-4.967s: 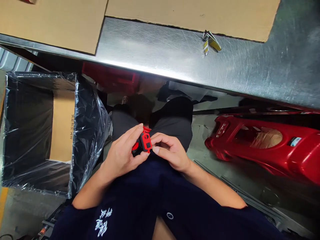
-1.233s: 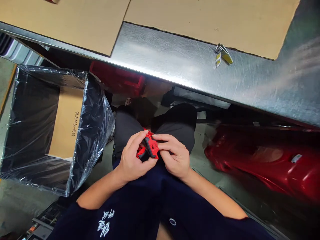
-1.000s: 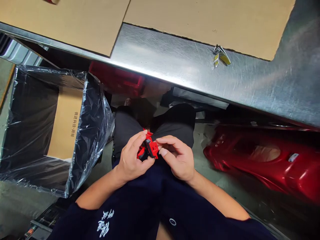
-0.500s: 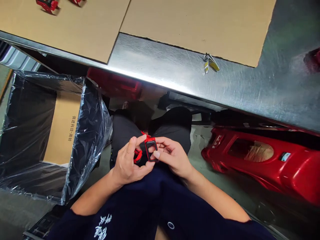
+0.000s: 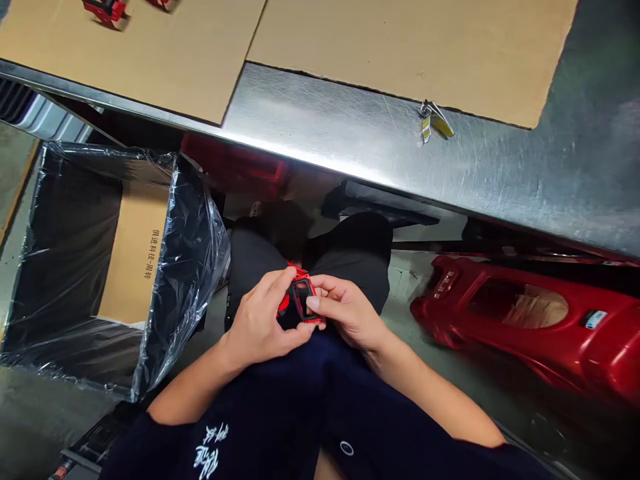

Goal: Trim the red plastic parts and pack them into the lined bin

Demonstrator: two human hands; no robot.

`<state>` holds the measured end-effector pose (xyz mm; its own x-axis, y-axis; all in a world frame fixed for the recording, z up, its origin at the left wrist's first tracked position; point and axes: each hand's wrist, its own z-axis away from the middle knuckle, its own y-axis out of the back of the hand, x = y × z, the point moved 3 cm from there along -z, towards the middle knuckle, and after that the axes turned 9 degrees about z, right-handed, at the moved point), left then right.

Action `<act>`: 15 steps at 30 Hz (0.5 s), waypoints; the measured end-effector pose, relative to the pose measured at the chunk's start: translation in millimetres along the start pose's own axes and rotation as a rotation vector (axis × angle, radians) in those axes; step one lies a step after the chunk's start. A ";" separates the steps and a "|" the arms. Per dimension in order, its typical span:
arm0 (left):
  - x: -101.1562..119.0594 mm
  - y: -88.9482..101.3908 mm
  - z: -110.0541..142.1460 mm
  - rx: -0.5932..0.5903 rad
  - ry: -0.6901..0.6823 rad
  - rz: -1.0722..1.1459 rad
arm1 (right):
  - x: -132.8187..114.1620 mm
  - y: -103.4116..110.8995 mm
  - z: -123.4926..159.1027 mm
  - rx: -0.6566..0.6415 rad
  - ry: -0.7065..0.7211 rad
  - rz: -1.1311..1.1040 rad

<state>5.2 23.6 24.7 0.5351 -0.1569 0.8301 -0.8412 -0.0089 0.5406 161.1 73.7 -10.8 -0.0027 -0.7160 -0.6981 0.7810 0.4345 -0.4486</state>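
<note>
Above my lap I hold a small red part with a black rectangular frame (image 5: 301, 300) around an opening. My left hand (image 5: 263, 317) grips its left side, with the index finger at the top and the thumb at the lower edge. My right hand (image 5: 345, 310) pinches the right side, its thumb lying on the black frame. A bit of red shows between the left hand's fingers and the frame, partly hidden. What exactly the part belongs to cannot be made out.
A black box lined with clear plastic (image 5: 193, 293) stands at my left. The metal table (image 5: 320, 113) ahead carries cardboard sheets (image 5: 400, 40), a yellow-and-silver metal tool (image 5: 436, 121) and red parts (image 5: 107, 12). A large red plastic shell (image 5: 540, 347) lies at right.
The view has shifted slightly, so the surroundings sit a little further right. My left fingers have closed in around the red part, and the frame is tilted a little more.
</note>
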 end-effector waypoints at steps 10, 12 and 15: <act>-33.0 -3.2 3.2 -0.123 0.262 0.666 | -73.7 51.1 20.4 0.382 0.412 0.680; -38.4 -8.2 5.9 -0.171 0.338 1.002 | -121.3 86.1 33.1 0.840 0.645 0.928; -39.3 -19.5 8.7 -0.170 0.427 1.300 | -173.4 125.1 24.7 1.134 0.734 1.175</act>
<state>-0.1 21.4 -19.7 -0.6129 0.3532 0.7068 -0.7467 0.0336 -0.6643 274.7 238.7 67.9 0.8128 0.1636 -0.5590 0.5812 -0.2902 0.7602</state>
